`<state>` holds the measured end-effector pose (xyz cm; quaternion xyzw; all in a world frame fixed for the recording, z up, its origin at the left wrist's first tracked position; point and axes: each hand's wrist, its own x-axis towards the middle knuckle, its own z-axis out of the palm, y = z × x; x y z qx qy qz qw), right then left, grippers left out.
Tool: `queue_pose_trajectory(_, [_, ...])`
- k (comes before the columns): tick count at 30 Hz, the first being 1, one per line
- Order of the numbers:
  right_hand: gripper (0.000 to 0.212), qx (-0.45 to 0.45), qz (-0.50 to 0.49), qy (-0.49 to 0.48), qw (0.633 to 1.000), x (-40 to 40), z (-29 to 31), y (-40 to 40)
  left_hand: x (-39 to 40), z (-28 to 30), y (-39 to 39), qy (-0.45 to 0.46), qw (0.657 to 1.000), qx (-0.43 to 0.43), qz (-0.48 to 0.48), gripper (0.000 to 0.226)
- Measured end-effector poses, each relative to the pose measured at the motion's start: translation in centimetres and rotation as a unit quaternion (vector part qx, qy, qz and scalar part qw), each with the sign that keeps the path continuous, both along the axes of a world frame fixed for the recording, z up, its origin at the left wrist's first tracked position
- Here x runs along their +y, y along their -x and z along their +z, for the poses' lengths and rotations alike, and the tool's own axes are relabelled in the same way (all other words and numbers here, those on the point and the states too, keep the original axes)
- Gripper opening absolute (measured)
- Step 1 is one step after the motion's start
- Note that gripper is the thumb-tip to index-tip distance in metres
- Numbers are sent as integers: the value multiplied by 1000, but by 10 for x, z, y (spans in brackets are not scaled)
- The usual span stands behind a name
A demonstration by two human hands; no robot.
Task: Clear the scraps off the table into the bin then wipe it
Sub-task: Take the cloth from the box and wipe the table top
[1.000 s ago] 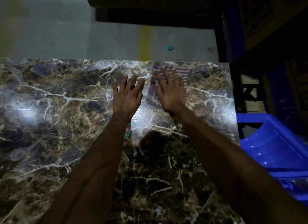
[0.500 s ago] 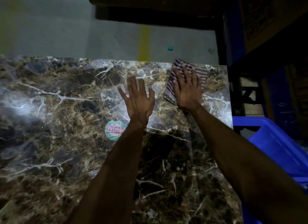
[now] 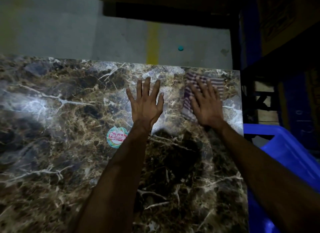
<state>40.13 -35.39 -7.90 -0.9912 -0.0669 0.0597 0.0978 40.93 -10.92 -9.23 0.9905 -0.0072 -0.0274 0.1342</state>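
A striped purple-and-white cloth (image 3: 217, 84) lies near the far right corner of the brown marble table (image 3: 60, 111). My right hand (image 3: 206, 106) presses flat on the cloth with straight fingers, and both look blurred. My left hand (image 3: 144, 102) rests flat on the bare marble to the left of the cloth, fingers spread. A blue plastic bin (image 3: 284, 146) stands beside the table's right edge.
A round sticker (image 3: 115, 137) with red lettering is on the marble just left of my left forearm. Beyond the far edge is a grey floor with a yellow line (image 3: 152, 43) and a small teal cap (image 3: 180, 48). Dark furniture stands at the back and right.
My right hand and the cloth slid right across the table's far side, then shifted slightly within the corner. My left hand also moved right, uncovering the sticker.
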Motion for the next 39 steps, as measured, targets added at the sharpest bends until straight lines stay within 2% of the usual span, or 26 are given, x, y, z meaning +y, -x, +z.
queue_pose_trajectory(5, [58, -7, -68, 1, 998, 38, 0, -59, 1, -2, -1, 9, 1000, -12, 1, 54])
queue_pose_trajectory(7, [61, -5, -65, -2, 998, 59, 0, -66, 0, -2, -1, 11, 1000, -16, 3, 54])
queue_pose_trajectory(11, [58, -16, 20, -11, 1000, 86, -4, -38, 3, -1, -1, -5, 1000, -4, -17, 59])
queue_pose_trajectory(16, [54, -37, 76, -15, 996, 42, -11, 37, 2, 2, 2, 19, 999, -22, -36, 51])
queue_pose_trajectory(19, [54, -33, 17, -13, 999, 10, -8, 43, 1, 3, 3, 30, 997, -22, -65, 50])
queue_pose_trajectory(22, [54, -29, -41, -8, 999, 4, -4, 8, 3, 3, 2, 34, 997, -24, -66, 49])
queue_pose_trajectory(27, [56, -29, -111, 7, 993, 28, -5, -59, 1, 3, 1, 35, 997, -25, -64, 50])
queue_pose_trajectory(29, [56, -35, -101, -1, 994, 48, -6, -65, 1, 4, 2, 28, 997, -23, -65, 51])
queue_pose_trajectory(34, [56, -34, -19, -20, 999, 70, -9, -18, 4, 5, 3, 12, 997, -16, -77, 54])
queue_pose_trajectory(37, [55, -30, 22, -14, 999, 52, -12, 29, 5, 4, 3, 18, 997, -17, -77, 53])
queue_pose_trajectory(39, [55, -29, 14, -5, 999, 28, -10, 56, 4, 4, 4, 26, 996, -13, -82, 53])
